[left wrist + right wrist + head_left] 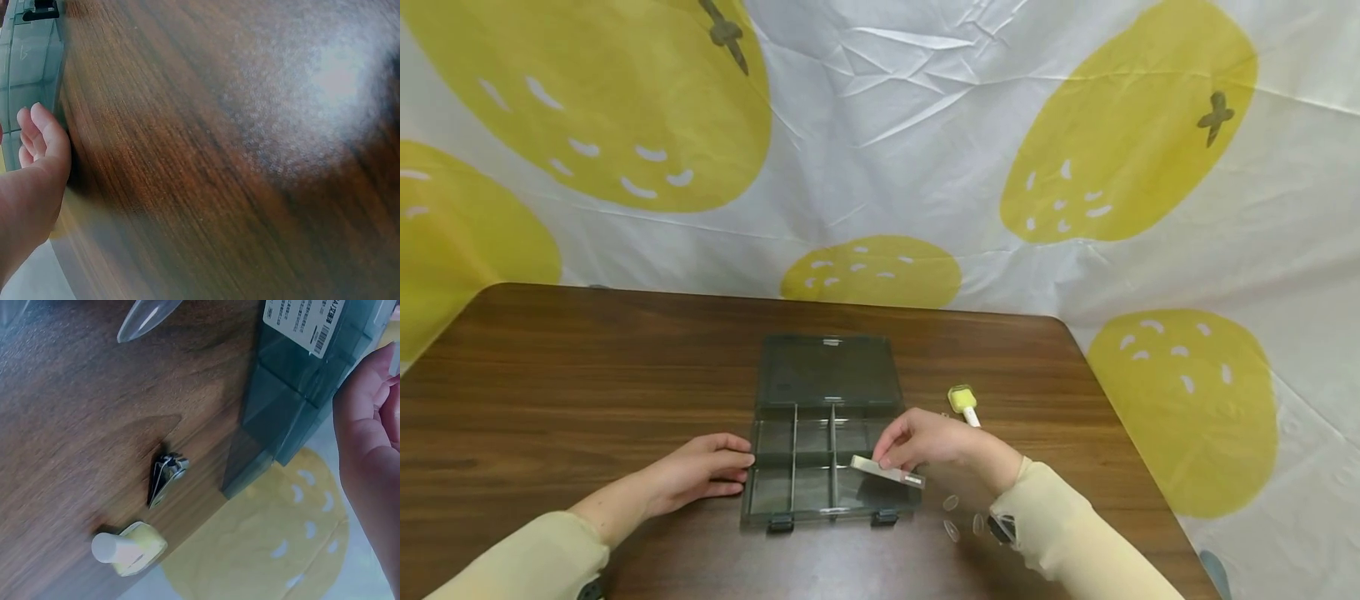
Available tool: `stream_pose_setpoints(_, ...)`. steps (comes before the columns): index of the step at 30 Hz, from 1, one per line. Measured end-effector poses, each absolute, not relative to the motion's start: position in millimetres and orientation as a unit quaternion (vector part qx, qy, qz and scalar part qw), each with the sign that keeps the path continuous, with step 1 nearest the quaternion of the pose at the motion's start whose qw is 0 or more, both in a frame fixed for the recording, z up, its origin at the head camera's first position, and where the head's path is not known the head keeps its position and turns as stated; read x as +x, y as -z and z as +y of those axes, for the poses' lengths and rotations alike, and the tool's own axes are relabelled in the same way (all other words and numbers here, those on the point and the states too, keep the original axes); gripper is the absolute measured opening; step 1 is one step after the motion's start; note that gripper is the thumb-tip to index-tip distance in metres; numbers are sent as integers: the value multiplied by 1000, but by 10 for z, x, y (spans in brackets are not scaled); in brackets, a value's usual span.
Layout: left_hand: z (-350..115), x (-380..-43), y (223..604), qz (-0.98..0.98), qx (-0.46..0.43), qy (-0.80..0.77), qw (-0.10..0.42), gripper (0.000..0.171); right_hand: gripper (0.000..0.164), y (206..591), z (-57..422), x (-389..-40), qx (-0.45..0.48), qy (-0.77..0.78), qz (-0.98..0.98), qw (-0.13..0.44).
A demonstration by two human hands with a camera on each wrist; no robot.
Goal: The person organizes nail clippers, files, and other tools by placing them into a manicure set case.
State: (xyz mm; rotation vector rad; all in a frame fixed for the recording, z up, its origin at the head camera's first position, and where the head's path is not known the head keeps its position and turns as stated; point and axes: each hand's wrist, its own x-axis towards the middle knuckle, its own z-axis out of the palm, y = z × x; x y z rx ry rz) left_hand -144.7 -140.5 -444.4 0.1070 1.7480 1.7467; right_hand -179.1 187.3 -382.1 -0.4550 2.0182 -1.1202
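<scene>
Head view shows the right hand pinching a slim pale case between thumb and fingers, tilted above the front right compartment of a smoky divided organizer. Its printed end appears to lie over the right rim; whether any edge touches the box cannot be told. The organizer's lid is folded back on the table. At the opposite wall, the left hand grips nothing, its relaxed fingers close against the side; firm contact is unclear.

If the case is being seated there, it seems best to draw the overhanging end inward past the rim first, then square it to the divider and let one end settle before the other. Light pressure from the left hand should keep the organizer from sliding. The pinch is best loosened only once the case rests on the floor. The right forearm should stay clear of the yellow nail polish bottle, the nail clipper and the clear oval pieces.
</scene>
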Motion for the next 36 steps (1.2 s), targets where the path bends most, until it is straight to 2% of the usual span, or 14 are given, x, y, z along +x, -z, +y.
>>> stream_pose_setpoints(8, -1404, -1452, 4436, 668, 40, -666, 330, 48, 18, 3835, 1833, -1784, -179, 430, 800, 379)
stream_pose_setpoints(17, -1415, -1461, 4445, 670, 38, -664, 330, 49, 29, 3788, 1929, -1831, -151, 473, 792, 356)
stream_pose_setpoints(24, -1416, -1451, 4454, 666, 34, -668, 330, 45, 40, 3720, 2195, -1946, -107, 524, 782, 321)
stream_pose_setpoints(31, -1417, -1453, 4453, 667, 37, -668, 327, 44, 34, 3683, 2539, -2062, -38, 569, 775, 271)
stream_pose_setpoints(36, -1424, -1456, 4445, 667, 37, -668, 329, 44, 42, 3723, 2724, -2116, 14, 578, 777, 249)
